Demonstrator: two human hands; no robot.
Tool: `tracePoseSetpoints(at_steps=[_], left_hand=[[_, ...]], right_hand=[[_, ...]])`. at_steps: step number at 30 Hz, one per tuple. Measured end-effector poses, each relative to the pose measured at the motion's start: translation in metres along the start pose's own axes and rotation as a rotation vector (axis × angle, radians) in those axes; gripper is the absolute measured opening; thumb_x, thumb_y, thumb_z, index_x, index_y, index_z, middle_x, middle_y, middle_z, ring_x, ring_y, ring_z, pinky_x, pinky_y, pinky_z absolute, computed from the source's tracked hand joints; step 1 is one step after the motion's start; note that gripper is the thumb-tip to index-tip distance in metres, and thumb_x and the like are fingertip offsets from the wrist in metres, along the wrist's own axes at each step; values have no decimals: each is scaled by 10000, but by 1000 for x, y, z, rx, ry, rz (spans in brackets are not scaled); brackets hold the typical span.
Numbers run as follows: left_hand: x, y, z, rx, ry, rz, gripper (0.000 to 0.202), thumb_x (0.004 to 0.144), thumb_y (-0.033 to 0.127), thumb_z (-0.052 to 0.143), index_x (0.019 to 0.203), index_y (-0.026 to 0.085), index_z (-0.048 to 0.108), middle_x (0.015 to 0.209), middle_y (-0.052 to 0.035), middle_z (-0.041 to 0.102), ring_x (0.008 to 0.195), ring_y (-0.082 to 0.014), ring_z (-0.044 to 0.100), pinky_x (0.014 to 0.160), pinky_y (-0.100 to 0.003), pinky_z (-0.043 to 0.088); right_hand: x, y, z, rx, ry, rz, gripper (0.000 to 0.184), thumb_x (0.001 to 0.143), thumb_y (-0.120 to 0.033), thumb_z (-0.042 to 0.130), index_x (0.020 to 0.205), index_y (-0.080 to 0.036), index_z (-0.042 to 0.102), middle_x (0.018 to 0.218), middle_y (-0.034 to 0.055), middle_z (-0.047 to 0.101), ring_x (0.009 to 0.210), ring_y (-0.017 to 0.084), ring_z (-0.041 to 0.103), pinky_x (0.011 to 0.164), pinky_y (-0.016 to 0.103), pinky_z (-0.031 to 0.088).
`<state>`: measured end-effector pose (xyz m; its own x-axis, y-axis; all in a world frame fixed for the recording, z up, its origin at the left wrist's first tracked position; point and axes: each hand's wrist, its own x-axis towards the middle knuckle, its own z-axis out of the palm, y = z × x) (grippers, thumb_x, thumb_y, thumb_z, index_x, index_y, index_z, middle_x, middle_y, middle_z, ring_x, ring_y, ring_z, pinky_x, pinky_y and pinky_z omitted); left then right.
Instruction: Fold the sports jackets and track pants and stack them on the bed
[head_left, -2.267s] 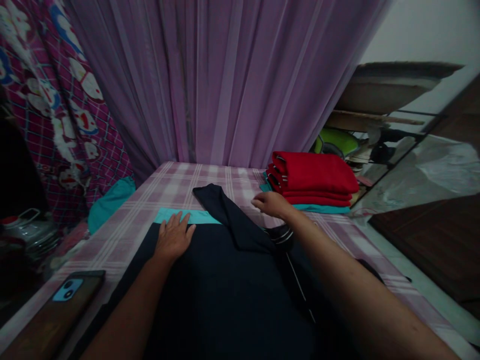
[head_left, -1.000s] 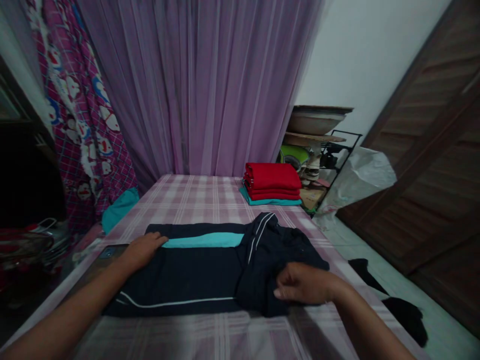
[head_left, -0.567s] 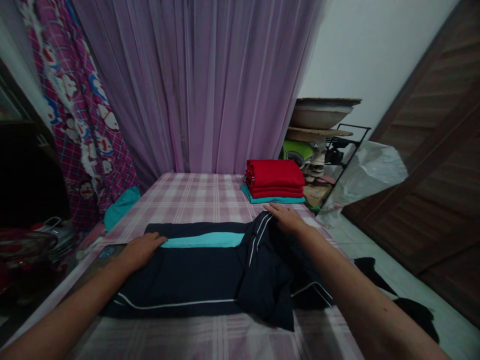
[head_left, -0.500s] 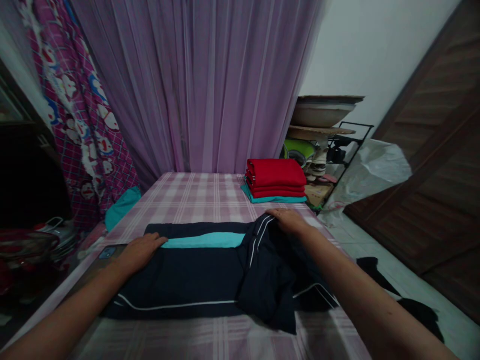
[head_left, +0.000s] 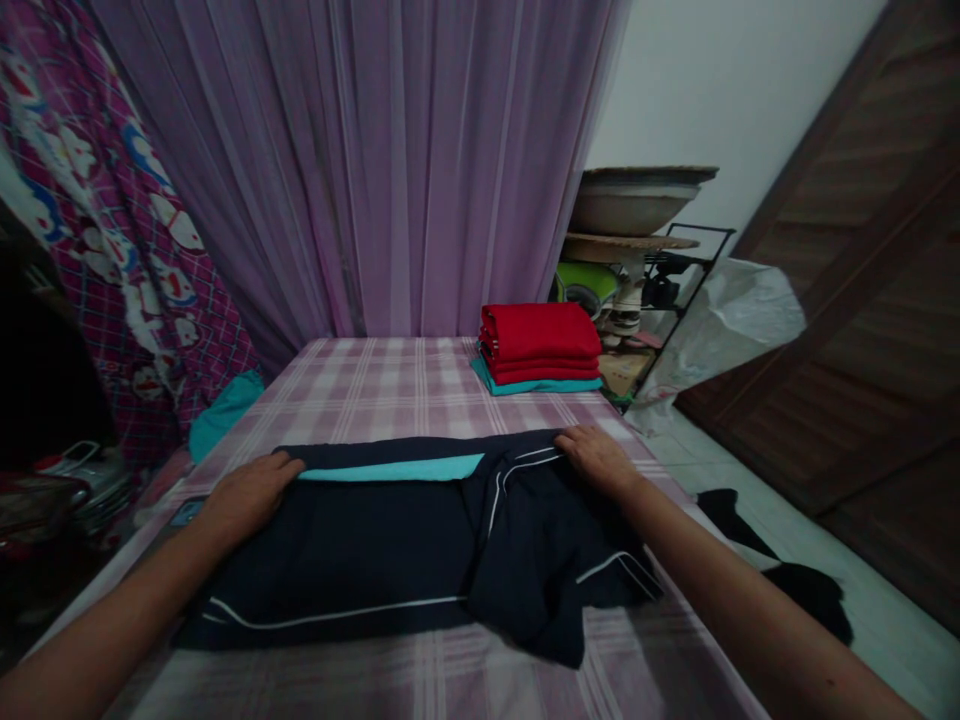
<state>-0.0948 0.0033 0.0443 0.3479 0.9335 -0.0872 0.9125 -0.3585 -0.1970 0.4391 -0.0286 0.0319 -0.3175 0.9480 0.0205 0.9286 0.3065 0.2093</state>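
A dark navy garment point(head_left: 375, 540) with thin white piping and a turquoise strip lies lengthwise across the checked cloth. Its left part is fairly flat, while the right part is bunched, with one corner hanging toward me. My left hand point(head_left: 253, 490) grips the far left corner, fingers curled over the edge by the turquoise strip. At the far right edge, my right hand point(head_left: 598, 462) pinches the fabric between thumb and fingers. A phone point(head_left: 186, 512) lies partly hidden beside my left forearm.
Folded red clothes point(head_left: 541, 332) sit on a folded turquoise piece point(head_left: 536, 387) at the far right of the checked surface point(head_left: 375, 385). Beyond the right edge are a cluttered rack point(head_left: 697, 262) and a white plastic bag point(head_left: 750, 310). Purple curtains point(head_left: 420, 160) hang behind.
My right hand has moved right, drawing the garment's far right edge out straighter. My left hand has shifted slightly left, and the turquoise strip shows narrower. The view has turned a little.
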Motion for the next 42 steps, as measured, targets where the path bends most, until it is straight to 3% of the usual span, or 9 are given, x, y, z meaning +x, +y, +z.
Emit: tracePoseSetpoints(at_steps=[5,10,14,19,23,26,33,38,42], left_hand=[[-1,-3,2,-77,-137,-18,458,814,165,386,1174,249,655,1144,-93,674,1052,-244,648,896,-365,498],[18,-15,-25,-183,-358,-29,476,814,199,388,1210,239,649,1245,-51,680,1134,-210,632,969,-319,464],[43,-9,-36,-114,-176,-101,507,886,286,335,1312,178,589,1357,-99,613,1239,-241,569,1032,-349,420],[59,5,-9,-75,-107,-102,562,888,499,412,1293,156,596,1332,-140,624,1214,-294,577,993,-385,439],[61,1,1,-103,21,-79,476,925,448,368,1171,155,652,1167,-145,701,1093,-296,631,934,-394,449],[68,-2,-4,-61,152,-134,454,945,415,333,1126,158,661,1107,-157,708,1070,-312,632,909,-413,440],[79,12,4,3,172,-223,420,913,265,400,1265,194,618,1293,-154,635,1208,-327,557,1017,-505,366],[70,52,9,-180,178,-131,508,962,364,318,1403,206,513,1482,-99,500,1396,-287,396,1148,-529,242],[67,82,16,-257,49,-174,626,942,549,331,1508,283,353,1604,-77,289,1472,-345,240,1129,-665,175]], right_hand=[[-2,-2,-4,51,-104,79,392,870,-69,431,1107,-195,717,1142,124,703,1053,241,637,879,322,444],[25,-1,-30,123,-64,342,422,920,-165,378,1211,-202,681,1161,127,712,1018,247,673,838,325,468],[53,-10,-33,145,-26,307,438,980,-325,358,1294,-156,612,1264,158,656,1120,268,630,915,353,450],[58,-20,-5,151,-163,341,534,969,-541,393,1292,-168,594,1245,173,644,1140,306,608,886,380,450],[48,-14,10,58,-53,229,427,969,-503,442,1058,-155,673,1055,158,693,1020,271,641,807,319,431],[53,-8,12,-27,100,291,412,985,-490,407,984,-163,658,966,145,698,942,258,642,755,304,407],[74,-7,26,45,123,351,371,953,-396,504,1237,-176,592,1192,171,657,1083,297,600,862,382,432],[80,-27,12,222,296,324,499,985,-405,393,1441,-212,449,1502,149,449,1368,294,411,1064,493,353],[75,-48,14,309,75,159,572,982,-498,360,1496,-248,384,1570,126,347,1444,306,301,1122,600,254]])
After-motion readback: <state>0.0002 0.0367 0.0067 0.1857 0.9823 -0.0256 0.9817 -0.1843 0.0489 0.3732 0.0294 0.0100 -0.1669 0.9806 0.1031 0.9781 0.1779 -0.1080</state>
